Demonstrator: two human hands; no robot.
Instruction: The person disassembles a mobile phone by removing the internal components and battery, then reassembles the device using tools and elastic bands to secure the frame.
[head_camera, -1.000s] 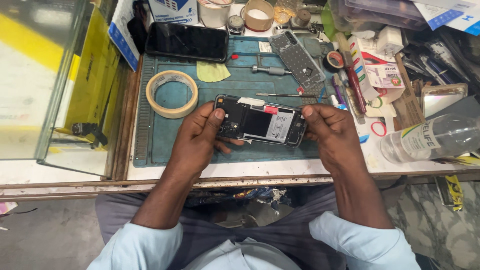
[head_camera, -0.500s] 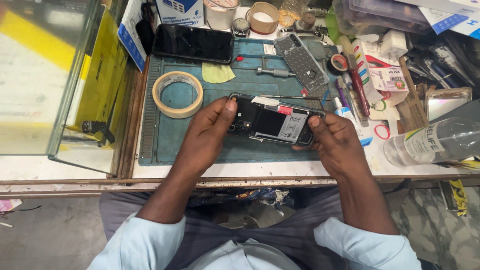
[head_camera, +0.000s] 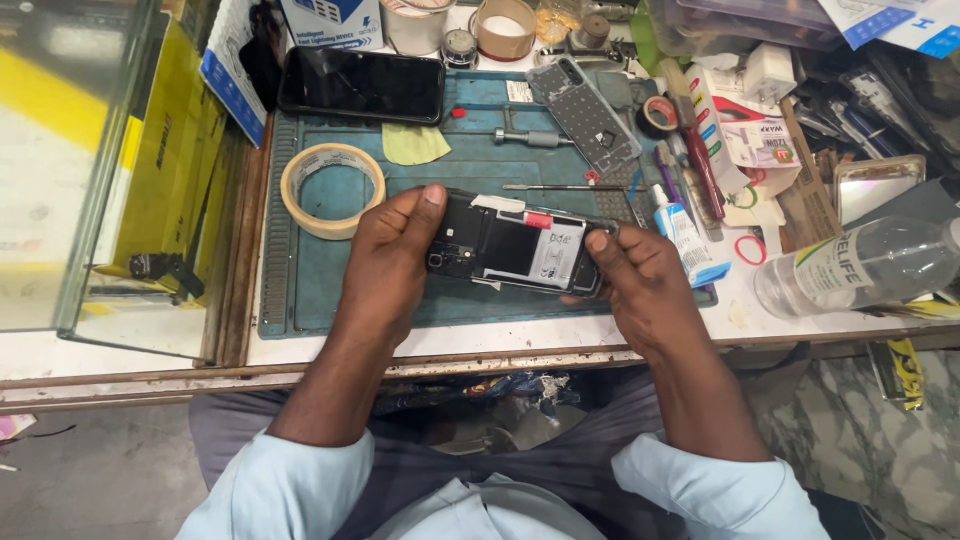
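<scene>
- Hands hold an opened phone between them, just above the blue mat, near the mat's front edge.
- Left hand grips the phone's left end: thumb laid over the top edge, fingers curled under and clamped on it.
- Right hand takes the right end, its fingers closed on that end with one fingertip pressed on the upper right corner.
- Phone lies back side up, cover off, showing the battery and dark inner parts; a small red tab sits near its top edge.
- Tape roll lies flat on the mat, just left of the left hand.
- Dark tablet rests at the mat's far edge.
- Screwdriver and a grey keypad lie beyond the phone.
- Clear bottle lies on its side to the right, off the mat.
</scene>
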